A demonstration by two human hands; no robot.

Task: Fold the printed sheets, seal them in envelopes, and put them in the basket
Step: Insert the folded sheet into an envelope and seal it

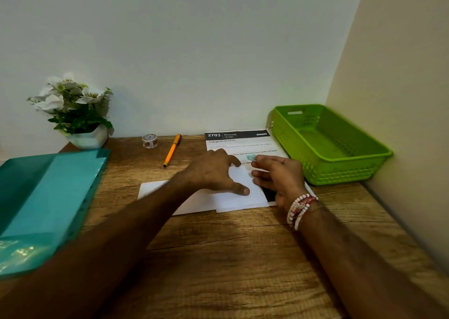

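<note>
Pressed flat under left hand (216, 170), fingers straight and spread: folded white paper (245, 197), overlapping a white envelope (153, 189) lying out to that hand's left on desk (218, 258); pinched at fingertips of right hand (279, 175): small teal scrap (251, 157), too blurred to identify; beaded bracelets (300, 208) on right wrist; just beyond both hands: printed sheet (243, 141), header "2703", partly covered by fingers; just right of right hand: green basket (328, 143), touching the sheet's corner; beyond and left of left hand: orange pen (172, 151), tape roll (150, 140); well left: teal folder (48, 192), potted flowers (77, 109).
</note>
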